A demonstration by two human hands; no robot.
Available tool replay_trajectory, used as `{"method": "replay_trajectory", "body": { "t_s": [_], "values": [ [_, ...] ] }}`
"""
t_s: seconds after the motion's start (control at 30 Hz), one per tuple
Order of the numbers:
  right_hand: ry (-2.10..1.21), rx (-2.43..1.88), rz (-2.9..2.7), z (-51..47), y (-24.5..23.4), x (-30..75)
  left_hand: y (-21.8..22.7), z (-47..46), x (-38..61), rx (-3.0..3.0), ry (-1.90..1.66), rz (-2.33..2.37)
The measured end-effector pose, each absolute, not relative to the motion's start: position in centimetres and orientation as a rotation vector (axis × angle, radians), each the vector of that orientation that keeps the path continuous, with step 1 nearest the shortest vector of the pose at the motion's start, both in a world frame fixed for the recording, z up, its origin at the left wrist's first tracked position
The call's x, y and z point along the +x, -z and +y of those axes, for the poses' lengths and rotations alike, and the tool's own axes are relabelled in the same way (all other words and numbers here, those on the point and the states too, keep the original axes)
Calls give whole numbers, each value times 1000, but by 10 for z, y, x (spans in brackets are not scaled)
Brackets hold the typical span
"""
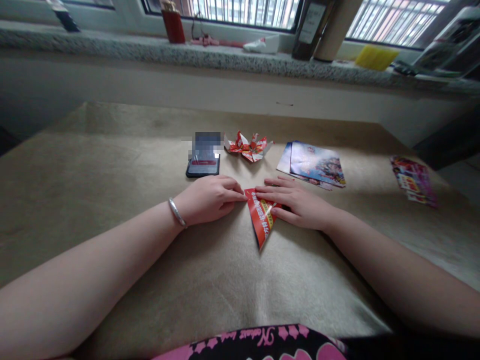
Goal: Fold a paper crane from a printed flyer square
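Observation:
A red folded paper triangle (pixel 261 220) with yellow and white print lies on the table, its point towards me. My left hand (pixel 210 200), a silver bangle at the wrist, is closed, with fingers bent and held together. Its index fingertip meets the paper's upper left corner. My right hand (pixel 296 202) lies flat with fingers apart, its fingers and thumb resting over the paper's right side and hiding part of it. Just beyond both hands sit folded red and white paper pieces (pixel 249 147) with upturned points.
A phone (pixel 204 155) lies behind my left hand. Printed sheets (pixel 317 162) are stacked behind my right hand, and more colourful printed papers (pixel 412 180) lie far right. The table (pixel 123 150) meets a wall below a granite windowsill (pixel 131 47) carrying a red bottle (pixel 173 22) and a yellow item (pixel 376 57).

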State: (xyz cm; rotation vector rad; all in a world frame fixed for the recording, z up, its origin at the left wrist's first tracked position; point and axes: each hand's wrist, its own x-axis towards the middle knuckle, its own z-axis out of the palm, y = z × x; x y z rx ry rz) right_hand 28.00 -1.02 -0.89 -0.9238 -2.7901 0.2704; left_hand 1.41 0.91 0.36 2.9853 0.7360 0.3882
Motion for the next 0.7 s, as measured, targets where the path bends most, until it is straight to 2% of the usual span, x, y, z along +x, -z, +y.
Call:
{"method": "replay_trajectory", "body": {
  "t_s": [0.4, 0.7],
  "values": [
    [-323, -917, -2746, -10, 6, 279, -6, 1, 23, 2983, -422, 764],
    [-341, -931, -2684, -11, 4, 277, -11, -13, 33, 3043, -249, 874]
  ]
}}
